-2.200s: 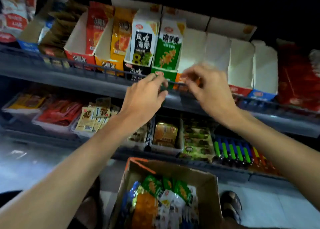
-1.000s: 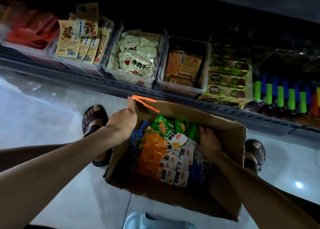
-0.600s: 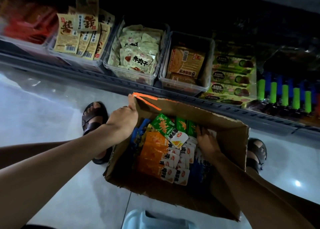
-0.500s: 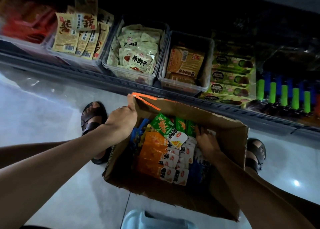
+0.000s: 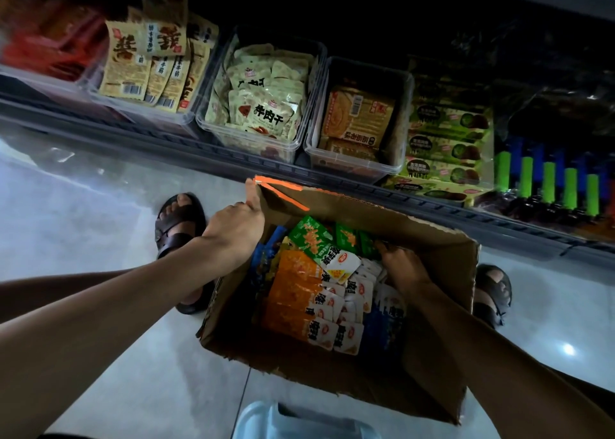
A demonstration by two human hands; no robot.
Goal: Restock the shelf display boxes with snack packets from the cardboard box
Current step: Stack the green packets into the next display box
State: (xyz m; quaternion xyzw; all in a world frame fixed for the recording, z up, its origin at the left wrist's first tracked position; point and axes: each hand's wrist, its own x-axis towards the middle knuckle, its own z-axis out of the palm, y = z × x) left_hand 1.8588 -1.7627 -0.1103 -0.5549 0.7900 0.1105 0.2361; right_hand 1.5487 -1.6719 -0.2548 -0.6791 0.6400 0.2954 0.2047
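Now, left hand (image 5: 236, 229) grips the cardboard box (image 5: 432, 372) at its ten-o'clock corner; right hand (image 5: 404, 267) sits among the snack packets (image 5: 299, 292), two o'clock, grip unclear.

- Cardboard box (image 5: 432, 365): brown corrugated paperboard, matt; the rim is seen torn and rough.
- Orange strip (image 5: 283, 195) on the box's far corner: a smooth, tape-like band is shown against the board.
- Snack packets (image 5: 299, 292) in the box: printed plastic film, glossy and lightly creased.
- Clear bins (image 5: 253, 144) on the shelf: transparent hard plastic, smooth, with highlights along the rims.
- Shelf rail (image 5: 159, 136): grey, matt, ribbed; metal or plastic cannot be told.
- Floor (image 5: 83, 225): pale tile, polished; light spots are reflected in it.
- Sandals (image 5: 181, 217): dark brown straps, on which a dull leather-like sheen is seen.
- Pale blue object (image 5: 266, 420) at the lower edge: smooth, plastic in appearance.
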